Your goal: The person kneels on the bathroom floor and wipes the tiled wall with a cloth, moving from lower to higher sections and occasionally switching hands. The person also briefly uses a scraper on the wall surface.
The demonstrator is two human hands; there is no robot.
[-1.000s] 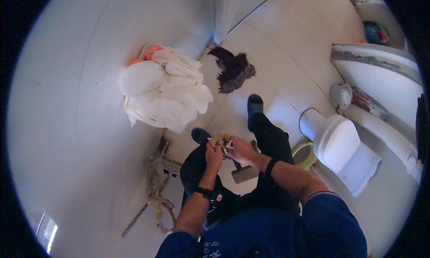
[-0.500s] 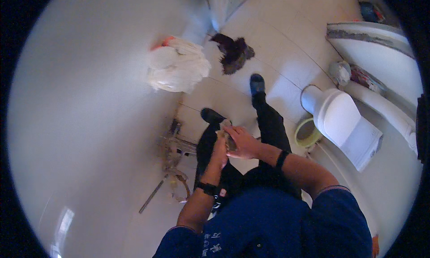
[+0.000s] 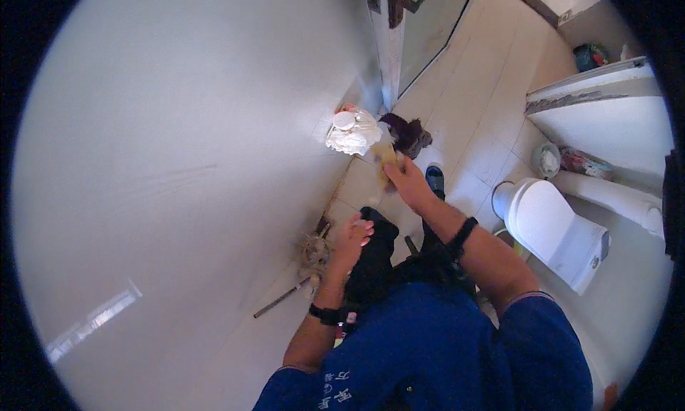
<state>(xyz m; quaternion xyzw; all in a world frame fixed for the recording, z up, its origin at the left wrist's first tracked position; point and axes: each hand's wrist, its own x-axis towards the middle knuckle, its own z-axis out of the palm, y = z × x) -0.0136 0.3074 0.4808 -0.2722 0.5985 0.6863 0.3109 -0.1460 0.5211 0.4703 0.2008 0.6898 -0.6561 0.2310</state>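
My right hand (image 3: pixel 409 183) reaches forward, its fingers closed on a crumpled yellowish cloth (image 3: pixel 384 156). Motion smears the cloth, so its exact shape is unclear. Just beyond it is a bulging white plastic bag (image 3: pixel 357 134), close against the wall. A dark, shaggy rag (image 3: pixel 408 134) lies on the floor past the cloth. Nearer to me, my left hand (image 3: pixel 352 241) is held over my leg, its fingers loosely apart and nothing visible in them.
A white toilet (image 3: pixel 548 207) stands at the right, with a pale green basin (image 3: pixel 524 252) mostly hidden behind it. The smooth wall (image 3: pixel 178 168) fills the left side. A rod (image 3: pixel 282 298) and a metal fixture (image 3: pixel 314 250) are beside my left forearm. A glass door (image 3: pixel 435 26) is ahead.
My hands have come apart. The right one has moved forward with the cloth towards the white bag; the left has let go and stays back. The view has shifted forward.
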